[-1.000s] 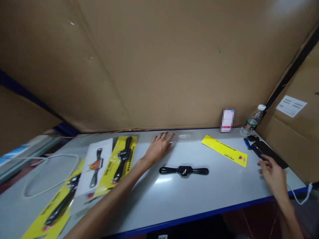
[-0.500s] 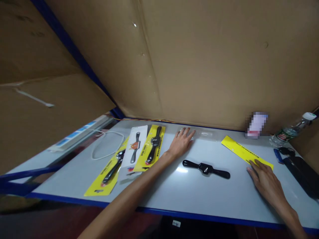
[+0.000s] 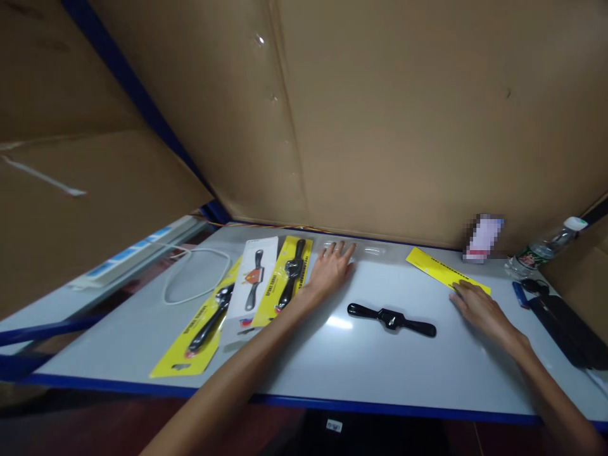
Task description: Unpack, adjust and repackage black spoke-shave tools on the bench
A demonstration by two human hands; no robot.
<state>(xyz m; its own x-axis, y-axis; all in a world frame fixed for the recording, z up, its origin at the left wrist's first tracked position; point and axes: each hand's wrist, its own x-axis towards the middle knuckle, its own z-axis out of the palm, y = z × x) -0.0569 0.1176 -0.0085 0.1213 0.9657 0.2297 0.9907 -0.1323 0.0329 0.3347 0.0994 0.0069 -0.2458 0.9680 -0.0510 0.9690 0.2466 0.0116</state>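
Observation:
A black spokeshave point(image 3: 391, 319) lies unpackaged on the table between my hands. My left hand point(image 3: 331, 269) is open, its spread fingers resting on a clear plastic blister shell point(image 3: 373, 251) near the back edge. Over to the right, my right hand point(image 3: 479, 307) lies open with its fingertips on the near end of a yellow backing card point(image 3: 441, 269). Left of my left hand are two packaged spokeshaves on yellow cards, a nearer one point(image 3: 209, 323) and a farther one point(image 3: 291, 272). Between them sits a white card point(image 3: 251, 275) with a spokeshave picture.
A white cable point(image 3: 197, 297) loops near a power strip point(image 3: 128, 256) at the left. On the right stand a blurred-out upright item point(image 3: 482, 239) and a water bottle point(image 3: 541, 253), with a black case point(image 3: 565, 329) and a blue object point(image 3: 520, 295) nearby. Cardboard walls point(image 3: 403, 126) enclose the table.
My right hand has moved the yellow card back toward the rear wall, slightly left. My left hand stays on the plastic shell. The view has shifted a little.

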